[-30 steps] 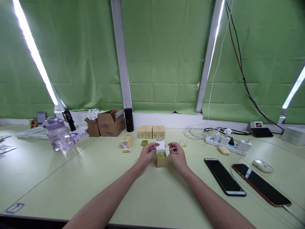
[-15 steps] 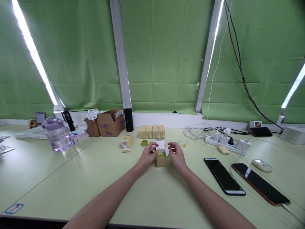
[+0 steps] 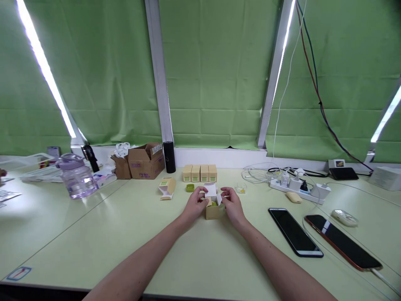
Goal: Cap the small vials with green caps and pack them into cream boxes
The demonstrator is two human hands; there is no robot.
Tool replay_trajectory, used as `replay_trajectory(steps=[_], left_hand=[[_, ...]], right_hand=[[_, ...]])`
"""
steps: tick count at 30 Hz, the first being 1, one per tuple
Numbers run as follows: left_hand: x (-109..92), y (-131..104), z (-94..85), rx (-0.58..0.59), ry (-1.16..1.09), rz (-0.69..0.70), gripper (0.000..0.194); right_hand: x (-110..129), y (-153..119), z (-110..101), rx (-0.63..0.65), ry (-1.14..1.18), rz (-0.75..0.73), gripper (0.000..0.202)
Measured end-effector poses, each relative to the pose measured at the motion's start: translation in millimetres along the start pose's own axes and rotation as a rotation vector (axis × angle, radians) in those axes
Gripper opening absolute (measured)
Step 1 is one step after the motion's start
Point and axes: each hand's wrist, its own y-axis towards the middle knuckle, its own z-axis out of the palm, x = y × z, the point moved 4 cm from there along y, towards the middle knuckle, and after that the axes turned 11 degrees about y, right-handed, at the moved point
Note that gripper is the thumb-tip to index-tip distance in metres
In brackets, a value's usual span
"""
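Note:
A small open cardboard box [image 3: 212, 213] stands upright on the table in front of me, its white-lined lid raised at the back. Inside it lies something green [image 3: 214, 204], mostly hidden by the walls and flaps. My left hand [image 3: 195, 203] pinches the box's left side flap between thumb and fingers. On the other side, my right hand [image 3: 232, 204] has its fingertips closed on the right flap. Behind the box are a small green container [image 3: 189, 188], a clear dish [image 3: 241, 188] with a yellow bit in it, and an opened carton [image 3: 167, 188] lying down.
Several closed small boxes [image 3: 199, 173] stand in a row behind. Two phones [image 3: 295, 232] lie to the right, near a power strip [image 3: 300, 189] with cables. A purple-lidded jug [image 3: 77, 177], a brown carton [image 3: 145, 161] and a black cylinder [image 3: 169, 157] stand left.
The left flap has folded further inward over the green thing under my left fingers. At the far left, a white tray and part of another person's hand have come into view.

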Motion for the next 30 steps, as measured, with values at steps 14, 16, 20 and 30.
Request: replay_trajectory(steps=[14, 16, 20, 30], left_hand=[[0, -1, 0.6, 0.019, -0.013, 0.001, 0.037], [1, -1, 0.5, 0.014, -0.004, 0.001, 0.036], [0, -1, 0.0, 0.011, 0.018, 0.016, 0.036], [-3, -1, -0.7, -0.009, 0.014, 0.017, 0.046]], right_hand=[[1, -6, 9, 0.091, 0.021, 0.034, 0.036], [1, -6, 10, 0.095, 0.018, 0.031, 0.037], [1, -7, 10, 0.102, 0.002, 0.049, 0.041], [-1, -8, 11, 0.099, -0.027, 0.083, 0.042]])
